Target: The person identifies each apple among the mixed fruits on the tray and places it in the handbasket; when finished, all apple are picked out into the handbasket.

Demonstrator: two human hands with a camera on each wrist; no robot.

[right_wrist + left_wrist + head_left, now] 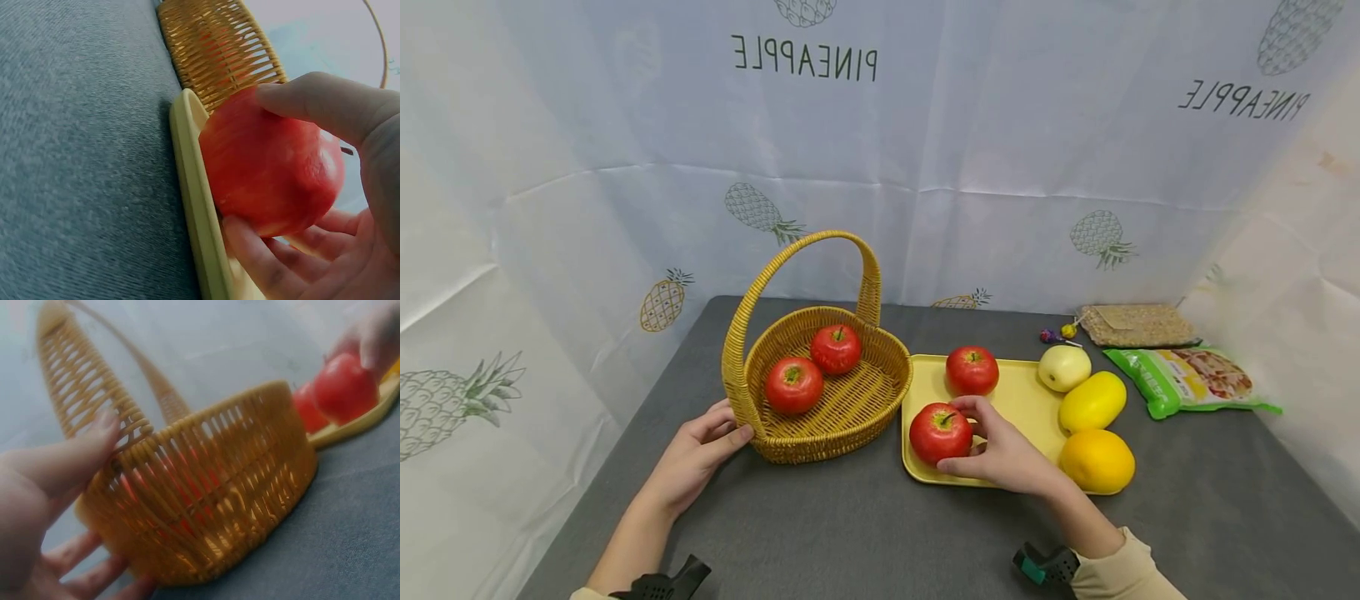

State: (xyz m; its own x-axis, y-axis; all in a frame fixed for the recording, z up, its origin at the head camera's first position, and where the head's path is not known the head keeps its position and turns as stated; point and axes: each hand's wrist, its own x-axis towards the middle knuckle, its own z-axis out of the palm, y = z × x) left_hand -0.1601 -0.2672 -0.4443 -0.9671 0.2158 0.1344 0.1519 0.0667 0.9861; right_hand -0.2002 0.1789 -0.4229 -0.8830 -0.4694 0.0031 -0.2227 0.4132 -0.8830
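From where I stand, the right hand (1009, 454) has thumb and fingers curved round a red apple (940, 435), pinching it from the side above the near left corner of the yellow tray (1032, 410); whether its underside touches the tray I cannot tell. The skin is smooth and glossy, so I'd expect it to be stiff and rather slippery, light enough for one hand, though nothing shows its true weight. It looks more likely to roll or bruise than to give under a squeeze. The widest part of its sides is the sound place to hold, thumb opposite fingers, leaving the thin stem (946, 420) alone. The left hand (700, 454) rests against the left end of the wicker basket (826, 450), fingers apart along the outside, thumb by the foot of the handle (737, 350). Its weave seems light and slightly springy, best steadied low.
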